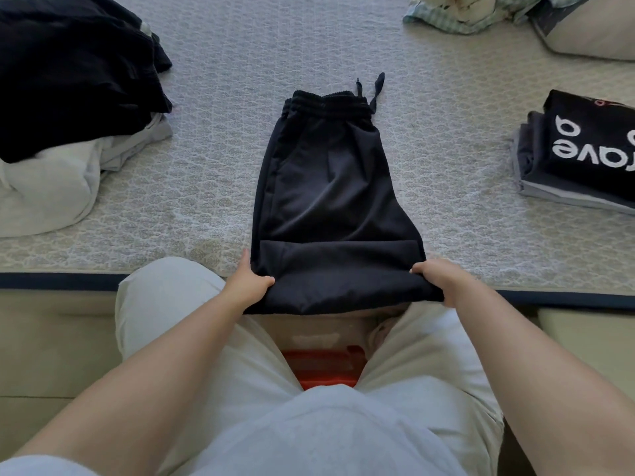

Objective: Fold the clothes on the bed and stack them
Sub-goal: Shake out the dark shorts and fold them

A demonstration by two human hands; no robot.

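A: Two piles tell how far the job has got. At the right edge of the frame sits a folded stack [580, 159], a black garment with white lettering on top of grey ones. At the upper left lies an unfolded heap [68, 108], dark cloth over pale cloth.

B: And the piece in the middle?

A: Black shorts [330, 187], laid flat on the bed [206, 166] at the centre of the frame, waistband and drawstring pointing to the top, already folded lengthwise by the look of it. The left hand [249, 285] pinches the lower left corner of the hem, thumb on top. The right hand [438, 280] grips the lower right corner, fingers curled over the cloth.

B: So roughly midway?

A: That is the judgement: some stacked, one in hand, a heap waiting. The next fold, hem towards waistband, seems likely (nothing shows it begun).

B: What can't be made out?

A: How many pieces the heap holds. The stack runs off the right edge, so its lettering is cut short. A checked cloth [474, 12] at the upper right is cropped too; whether it counts as laundry is unclear. The fingertips under the hem are hidden.
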